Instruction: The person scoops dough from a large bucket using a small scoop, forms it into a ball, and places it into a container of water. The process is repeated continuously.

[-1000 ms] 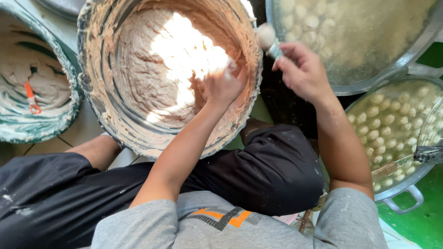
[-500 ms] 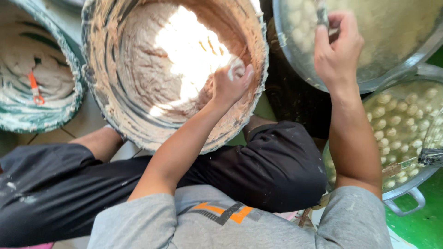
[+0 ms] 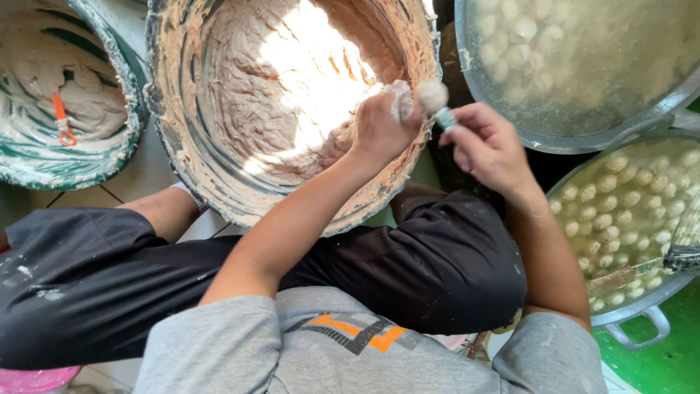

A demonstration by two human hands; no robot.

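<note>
A big round basin smeared with pale pinkish paste stands in front of me. My left hand is closed around a lump of that paste at the basin's right rim, squeezing a blob out at the top. My right hand holds a small spoon whose bowl carries a round paste ball, touching the squeezed blob. A large metal pot of cloudy water with floating balls sits just right of the hands.
A teal basin with paste and an orange-handled tool stands at the left. A second handled pot full of pale balls sits at the lower right, a skimmer resting on it. My knees in black shorts lie below.
My right hand has come back from over the large pot to my left hand at the basin rim, and the spoon now carries a fresh ball. The left hand has stayed at the rim.
</note>
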